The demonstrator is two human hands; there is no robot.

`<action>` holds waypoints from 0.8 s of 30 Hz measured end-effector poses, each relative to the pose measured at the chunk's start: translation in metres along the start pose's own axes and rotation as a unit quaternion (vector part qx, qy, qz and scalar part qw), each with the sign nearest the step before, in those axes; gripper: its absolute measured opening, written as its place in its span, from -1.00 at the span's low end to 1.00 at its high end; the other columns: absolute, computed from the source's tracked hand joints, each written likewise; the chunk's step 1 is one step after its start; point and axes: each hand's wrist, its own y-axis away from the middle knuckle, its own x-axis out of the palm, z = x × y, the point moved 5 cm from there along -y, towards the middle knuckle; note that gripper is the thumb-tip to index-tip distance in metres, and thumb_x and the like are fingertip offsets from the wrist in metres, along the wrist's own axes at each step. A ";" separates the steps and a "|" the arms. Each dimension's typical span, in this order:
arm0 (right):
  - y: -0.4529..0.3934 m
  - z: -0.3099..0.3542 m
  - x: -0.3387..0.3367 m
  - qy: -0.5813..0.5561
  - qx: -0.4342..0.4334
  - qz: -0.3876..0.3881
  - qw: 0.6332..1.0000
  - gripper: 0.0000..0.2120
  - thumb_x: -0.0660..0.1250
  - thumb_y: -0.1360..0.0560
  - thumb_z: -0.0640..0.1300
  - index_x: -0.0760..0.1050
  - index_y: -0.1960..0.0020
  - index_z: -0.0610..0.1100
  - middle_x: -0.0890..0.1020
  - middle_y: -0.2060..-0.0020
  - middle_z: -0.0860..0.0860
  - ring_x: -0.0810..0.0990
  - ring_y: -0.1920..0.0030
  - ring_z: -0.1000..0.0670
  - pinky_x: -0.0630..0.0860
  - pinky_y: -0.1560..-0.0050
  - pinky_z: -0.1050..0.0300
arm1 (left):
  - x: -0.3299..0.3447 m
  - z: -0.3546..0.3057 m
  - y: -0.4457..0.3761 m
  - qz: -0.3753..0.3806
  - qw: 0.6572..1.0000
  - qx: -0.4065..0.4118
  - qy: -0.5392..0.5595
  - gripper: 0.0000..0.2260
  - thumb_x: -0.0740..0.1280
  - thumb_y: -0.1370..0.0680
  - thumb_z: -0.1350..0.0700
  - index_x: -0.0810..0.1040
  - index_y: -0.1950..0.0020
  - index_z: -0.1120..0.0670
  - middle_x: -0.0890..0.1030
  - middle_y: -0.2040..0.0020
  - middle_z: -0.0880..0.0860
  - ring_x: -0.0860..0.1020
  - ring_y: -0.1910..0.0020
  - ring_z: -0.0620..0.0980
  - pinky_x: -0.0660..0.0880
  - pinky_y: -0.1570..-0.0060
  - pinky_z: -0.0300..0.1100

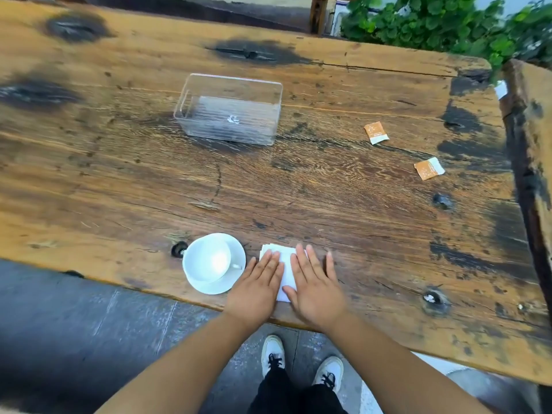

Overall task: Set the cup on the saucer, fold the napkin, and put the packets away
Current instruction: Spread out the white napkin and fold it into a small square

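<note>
A white cup (206,260) stands on a white saucer (236,277) near the table's front edge. Just right of it lies a white napkin (287,268), folded into a narrow stack. My left hand (257,289) and my right hand (313,286) both lie flat on the napkin with fingers spread, covering its sides. Two orange-and-white packets lie on the table's right part, one (376,132) farther back and one (429,168) nearer. A clear plastic bin (230,110) with nothing visible inside stands at the table's middle back.
The wooden table (119,180) is worn, with dark stains and knots. A green plant (448,22) hangs over the back right corner. A second wooden surface (534,121) adjoins on the right. My shoes (301,363) show below the front edge.
</note>
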 end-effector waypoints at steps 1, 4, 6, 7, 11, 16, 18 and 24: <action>0.000 0.001 0.001 -0.003 0.001 0.001 1.000 -0.35 -0.07 -0.54 0.19 0.24 -0.46 -0.19 0.24 -0.48 -0.13 0.15 -0.49 -0.15 -0.10 -0.40 -0.28 | 0.001 0.000 0.000 0.002 1.000 0.000 0.000 -0.50 -0.08 -0.62 0.11 -0.16 -0.52 0.15 -0.21 -0.53 0.09 -0.31 -0.47 0.06 -0.43 -0.34 -0.05; 0.000 0.002 0.004 -0.013 0.002 0.002 1.000 -0.35 -0.06 -0.55 0.20 0.19 -0.48 -0.18 0.17 -0.51 -0.12 0.08 -0.51 -0.15 -0.15 -0.40 -0.26 | 0.000 0.000 0.002 0.005 1.000 0.007 -0.004 -0.50 -0.07 -0.62 0.12 -0.16 -0.52 0.16 -0.22 -0.52 0.10 -0.29 -0.48 0.08 -0.41 -0.35 -0.03; 0.000 0.001 0.004 -0.010 0.005 0.006 1.000 -0.36 -0.05 -0.55 0.21 0.20 -0.48 -0.17 0.19 -0.50 -0.12 0.09 -0.51 -0.14 -0.15 -0.40 -0.26 | -0.002 0.001 0.003 0.007 1.000 0.013 -0.005 -0.50 -0.07 -0.62 0.11 -0.18 -0.52 0.16 -0.25 -0.50 0.07 -0.31 -0.47 0.07 -0.39 -0.37 -0.03; 0.001 0.001 0.002 -0.011 0.003 0.008 1.000 -0.35 -0.06 -0.54 0.21 0.20 -0.48 -0.17 0.19 -0.50 -0.11 0.09 -0.51 -0.14 -0.16 -0.40 -0.25 | -0.003 0.001 0.003 0.009 1.000 0.014 -0.007 -0.50 -0.07 -0.62 0.11 -0.18 -0.52 0.16 -0.27 -0.49 0.05 -0.29 -0.49 0.08 -0.38 -0.38 -0.03; 0.009 -0.003 -0.020 -0.034 -0.004 -0.023 0.999 -0.36 -0.01 -0.53 0.22 0.21 -0.47 -0.15 0.20 -0.50 -0.11 0.13 -0.50 -0.15 -0.22 -0.40 -0.20 | -0.023 -0.007 0.003 -0.002 1.000 0.002 0.016 -0.47 0.06 -0.61 0.10 -0.06 -0.52 0.18 -0.17 -0.49 0.07 -0.14 -0.52 0.12 -0.25 -0.43 0.01; 0.029 -0.065 -0.068 -0.100 0.096 -0.086 0.987 -0.41 0.00 -0.55 0.21 0.23 -0.47 -0.09 0.19 -0.51 -0.04 0.11 -0.51 -0.09 -0.15 -0.48 -0.14 | -0.084 -0.038 -0.012 -0.112 0.990 0.023 0.078 -0.52 0.22 -0.51 0.07 0.35 -0.40 0.21 0.31 -0.45 0.17 0.26 -0.44 0.13 0.24 -0.35 0.13; 0.037 -0.113 -0.078 -0.126 0.164 -0.080 0.975 -0.45 -0.03 -0.58 0.20 0.18 -0.49 -0.04 0.12 -0.53 -0.01 0.00 -0.53 -0.03 -0.18 -0.50 -0.09 | -0.108 -0.050 -0.037 -0.131 0.982 0.019 0.137 -0.48 0.12 -0.57 -0.01 0.19 -0.48 0.18 0.11 -0.51 0.10 0.05 -0.50 0.10 0.03 -0.43 0.08; 0.022 -0.246 -0.093 -0.206 0.283 -0.035 0.936 -0.54 0.08 -0.58 0.10 0.32 -0.39 -0.12 0.25 -0.48 -0.11 0.30 -0.42 -0.15 0.29 -0.39 -0.06 | -0.139 -0.070 -0.157 -0.072 0.966 -0.070 0.240 -0.28 0.14 -0.54 -0.25 -0.08 -0.54 0.06 -0.05 -0.57 0.03 -0.03 -0.52 -0.01 -0.03 -0.45 -0.10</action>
